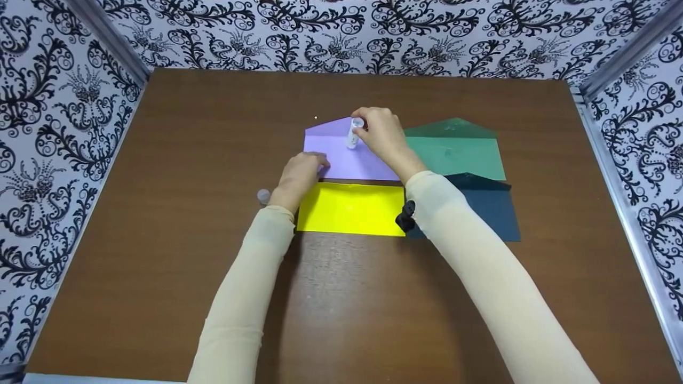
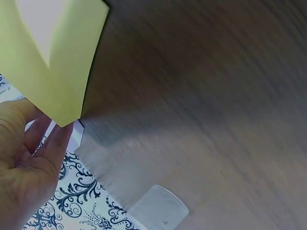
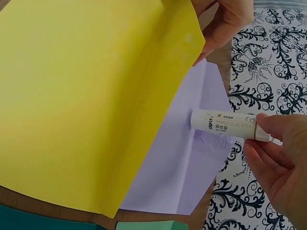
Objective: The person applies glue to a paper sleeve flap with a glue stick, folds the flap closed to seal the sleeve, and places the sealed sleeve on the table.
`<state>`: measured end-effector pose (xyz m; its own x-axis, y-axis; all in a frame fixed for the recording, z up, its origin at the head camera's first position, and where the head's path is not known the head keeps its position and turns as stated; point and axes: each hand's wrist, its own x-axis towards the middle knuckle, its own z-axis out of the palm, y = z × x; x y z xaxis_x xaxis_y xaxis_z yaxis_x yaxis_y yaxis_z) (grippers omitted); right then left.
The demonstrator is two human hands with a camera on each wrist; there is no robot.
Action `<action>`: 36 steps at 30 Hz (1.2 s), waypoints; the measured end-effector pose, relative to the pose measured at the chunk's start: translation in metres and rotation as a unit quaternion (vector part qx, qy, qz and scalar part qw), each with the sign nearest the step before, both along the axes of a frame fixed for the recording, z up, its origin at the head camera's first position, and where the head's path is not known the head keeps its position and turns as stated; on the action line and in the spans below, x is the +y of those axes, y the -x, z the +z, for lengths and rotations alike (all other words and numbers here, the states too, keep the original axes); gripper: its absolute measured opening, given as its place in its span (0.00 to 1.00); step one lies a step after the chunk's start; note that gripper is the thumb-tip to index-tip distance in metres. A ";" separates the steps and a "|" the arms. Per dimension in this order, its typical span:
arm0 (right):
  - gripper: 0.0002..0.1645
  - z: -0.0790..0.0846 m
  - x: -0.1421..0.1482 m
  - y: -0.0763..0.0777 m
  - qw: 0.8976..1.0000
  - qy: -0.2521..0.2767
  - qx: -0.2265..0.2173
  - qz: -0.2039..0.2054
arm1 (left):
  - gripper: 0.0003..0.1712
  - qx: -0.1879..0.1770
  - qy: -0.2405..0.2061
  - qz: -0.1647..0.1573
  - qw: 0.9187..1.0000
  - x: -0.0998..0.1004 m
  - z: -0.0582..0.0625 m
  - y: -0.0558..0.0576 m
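Observation:
My right hand [image 1: 383, 136] pinches a white glue stick [image 3: 230, 125] by its end, between thumb and fingers. The stick's other end meets the purple envelope [image 1: 333, 152] near the fold of its raised flap, where glue smears [image 3: 216, 141] show. At the left edge of that envelope, my left hand [image 1: 300, 173] rests with its fingers on the paper. In the left wrist view the yellow envelope [image 2: 72, 91] partly covers those fingertips. This yellow envelope [image 1: 349, 210] lies just in front of the purple one.
A glue stick cap [image 1: 263, 196] stands on the brown table [image 1: 213, 266], left of my left wrist. Right of the purple envelope lies a green envelope [image 1: 456, 157], with a dark blue envelope [image 1: 488, 210] in front of it. Patterned walls [image 1: 320, 37] border the table.

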<state>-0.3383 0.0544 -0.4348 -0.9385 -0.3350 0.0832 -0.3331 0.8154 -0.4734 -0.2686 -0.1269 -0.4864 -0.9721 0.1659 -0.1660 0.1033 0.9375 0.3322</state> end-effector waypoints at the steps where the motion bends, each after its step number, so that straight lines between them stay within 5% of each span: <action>1: 0.18 0.000 0.000 0.000 1.000 -0.004 -0.002 0.001 | 0.17 -0.001 0.000 0.001 1.000 0.000 0.000 0.000; 36: 0.19 0.002 -0.004 -0.008 0.997 -0.055 0.035 0.051 | 0.17 0.001 0.004 0.003 1.000 0.001 -0.002 0.001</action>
<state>-0.3305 0.0504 -0.4330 -0.8920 -0.4395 0.1058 -0.4467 0.8207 -0.3562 -0.2699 -0.1260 -0.4886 -0.9733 0.1583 -0.1661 0.0977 0.9409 0.3241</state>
